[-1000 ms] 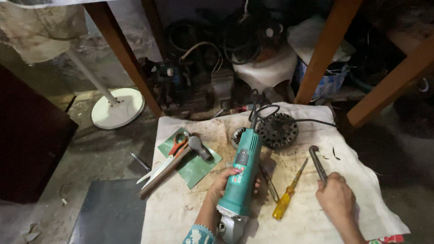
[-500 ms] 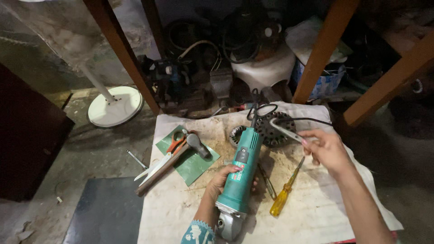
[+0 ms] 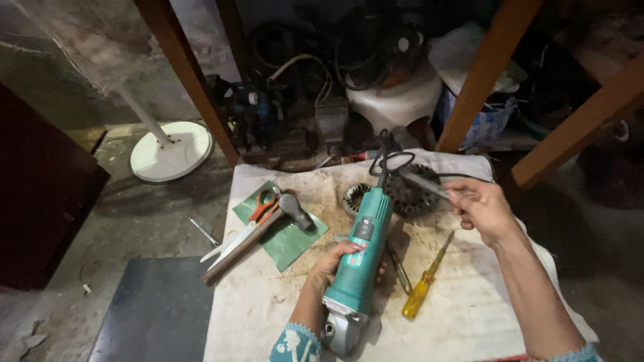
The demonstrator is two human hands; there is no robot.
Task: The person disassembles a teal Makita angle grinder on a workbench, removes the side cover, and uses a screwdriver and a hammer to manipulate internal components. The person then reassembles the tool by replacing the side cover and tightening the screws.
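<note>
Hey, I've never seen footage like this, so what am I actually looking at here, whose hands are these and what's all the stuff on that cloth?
The picture comes from a camera worn on a person's head, looking down, so both arms reaching in from the bottom are that person's own. There is no machine arm here.

The left hand grips the body of a teal angle grinder lying on a stained white cloth. The right hand holds up a thin metal tool; it is blurred, so its kind is hard to tell.

On the cloth also lie a yellow-handled screwdriver, a hammer and orange-handled scissors over a green mat, and two round, toothed metal parts behind the grinder.

Beyond are wooden legs, cables and a white fan base on the floor.
</note>
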